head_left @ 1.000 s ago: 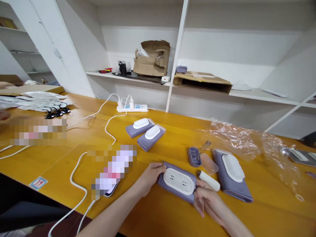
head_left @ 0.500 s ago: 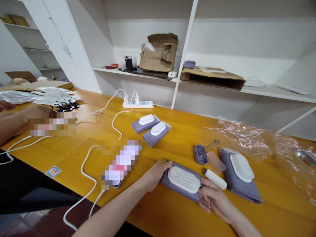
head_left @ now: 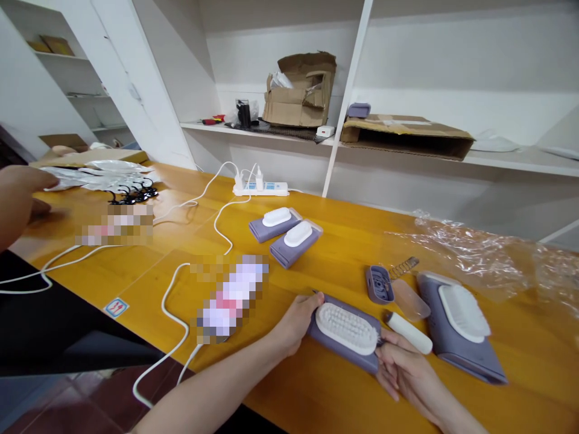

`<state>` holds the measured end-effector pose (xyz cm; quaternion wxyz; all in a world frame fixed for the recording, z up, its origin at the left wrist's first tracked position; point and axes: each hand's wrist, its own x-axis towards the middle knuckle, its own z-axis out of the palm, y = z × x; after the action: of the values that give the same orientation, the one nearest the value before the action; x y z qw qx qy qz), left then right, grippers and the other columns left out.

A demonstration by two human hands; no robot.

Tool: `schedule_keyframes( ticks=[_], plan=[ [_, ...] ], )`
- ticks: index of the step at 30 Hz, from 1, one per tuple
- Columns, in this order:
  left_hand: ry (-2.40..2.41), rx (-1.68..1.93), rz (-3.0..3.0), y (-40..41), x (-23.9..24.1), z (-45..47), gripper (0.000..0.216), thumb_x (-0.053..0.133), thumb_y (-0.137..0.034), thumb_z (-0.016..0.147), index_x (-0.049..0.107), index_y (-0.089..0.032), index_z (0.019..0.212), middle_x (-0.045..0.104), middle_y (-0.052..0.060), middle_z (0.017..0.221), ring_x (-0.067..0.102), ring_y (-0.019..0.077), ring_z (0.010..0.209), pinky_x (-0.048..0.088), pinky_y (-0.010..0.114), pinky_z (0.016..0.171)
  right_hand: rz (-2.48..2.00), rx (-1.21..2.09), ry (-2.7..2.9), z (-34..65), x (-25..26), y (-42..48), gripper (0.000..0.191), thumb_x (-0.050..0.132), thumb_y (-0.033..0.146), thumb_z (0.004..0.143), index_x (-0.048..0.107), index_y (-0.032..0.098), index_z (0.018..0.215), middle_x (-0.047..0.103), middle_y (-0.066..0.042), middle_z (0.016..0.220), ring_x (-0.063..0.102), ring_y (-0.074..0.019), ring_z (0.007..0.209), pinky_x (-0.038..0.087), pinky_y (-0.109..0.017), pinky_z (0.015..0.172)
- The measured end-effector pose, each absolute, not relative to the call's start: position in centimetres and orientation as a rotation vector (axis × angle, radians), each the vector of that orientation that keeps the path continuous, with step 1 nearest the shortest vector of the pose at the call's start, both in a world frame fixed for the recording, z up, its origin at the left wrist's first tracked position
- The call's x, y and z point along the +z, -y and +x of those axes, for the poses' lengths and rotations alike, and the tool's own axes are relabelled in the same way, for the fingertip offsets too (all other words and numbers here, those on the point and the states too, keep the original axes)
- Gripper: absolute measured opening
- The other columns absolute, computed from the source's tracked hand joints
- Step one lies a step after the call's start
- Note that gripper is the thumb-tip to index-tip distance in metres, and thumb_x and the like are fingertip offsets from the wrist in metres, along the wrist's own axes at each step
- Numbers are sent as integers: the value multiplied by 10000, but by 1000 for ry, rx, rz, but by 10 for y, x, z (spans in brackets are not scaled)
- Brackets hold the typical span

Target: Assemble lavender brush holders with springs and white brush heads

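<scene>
A flat purple brush with an oval pad of white bristles facing up is held low over the table between my two hands. My left hand grips its left end, thumb on top. At the right end, my right hand has thumb and fingers closed by the bristle pad; a small dark bit shows at its fingertips, too small to name. Just beyond lie a white cylinder with a dark end, a small purple housing, a metal spring and a translucent oval cover.
Another purple brush lies at right, and two more purple brushes sit farther back. Clear plastic film spreads behind. A blurred-out phone-like object, white cables and a power strip are leftward. Another person's arm reaches in at far left.
The view has shifted, so the scene sits slightly farther right. Both my hands keep hold of the brush. The other person's arm at left has lifted away from the blurred object there.
</scene>
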<state>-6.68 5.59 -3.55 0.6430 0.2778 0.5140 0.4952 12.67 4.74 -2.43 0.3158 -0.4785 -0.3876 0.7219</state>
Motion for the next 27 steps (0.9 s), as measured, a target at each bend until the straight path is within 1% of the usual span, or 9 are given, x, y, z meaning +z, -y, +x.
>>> schedule_keyframes(
  ticks=[4,8,11,15,21,24,27],
  plan=[
    [-1141,1137,687,-55,-36,-67,365,569,-490,676,501,-172,511,487,-18,545,421,135,603,315,264,623,-1233,1916,1016,129,-26,-49,67,566,182,538,509,171,570,343,87,418,262,-32,321,240,-166,297],
    [-1114,1131,735,-54,-33,-68,372,536,-488,707,502,-174,511,454,-20,528,393,133,583,306,272,618,-1194,1914,1037,131,-29,-50,107,598,187,545,558,166,641,320,94,428,249,-36,337,231,-169,298],
    [-1170,1134,690,-54,-33,-68,345,553,-471,694,506,-177,521,468,-16,565,404,140,615,313,274,635,-1180,1936,1080,133,-30,-50,82,605,186,566,556,167,629,300,92,422,269,-45,345,235,-172,306],
    [-1234,1131,623,-55,-35,-68,325,581,-458,663,493,-179,522,492,-9,619,429,150,662,320,275,659,-1170,1947,1114,131,-30,-48,82,614,204,579,548,168,611,300,90,426,256,-42,345,237,-176,310],
    [-1243,1112,709,-56,-34,-69,351,537,-483,692,495,-173,533,451,-25,562,407,143,629,304,273,649,-1201,1868,1047,126,-32,-50,137,644,193,553,515,173,595,286,99,444,227,-35,371,244,-170,333],
    [-1250,1141,697,-55,-29,-69,337,548,-476,690,505,-168,558,475,-20,600,418,145,656,303,267,654,-1236,1801,1018,127,-33,-54,136,653,202,567,557,161,655,319,97,443,243,-29,354,218,-167,332],
    [-1174,1161,697,-54,-25,-69,349,545,-488,689,483,-170,559,459,-25,601,403,134,640,295,260,637,-1212,1781,1041,129,-32,-58,160,672,215,585,586,148,701,430,68,474,293,-25,340,207,-169,333]
  ],
)
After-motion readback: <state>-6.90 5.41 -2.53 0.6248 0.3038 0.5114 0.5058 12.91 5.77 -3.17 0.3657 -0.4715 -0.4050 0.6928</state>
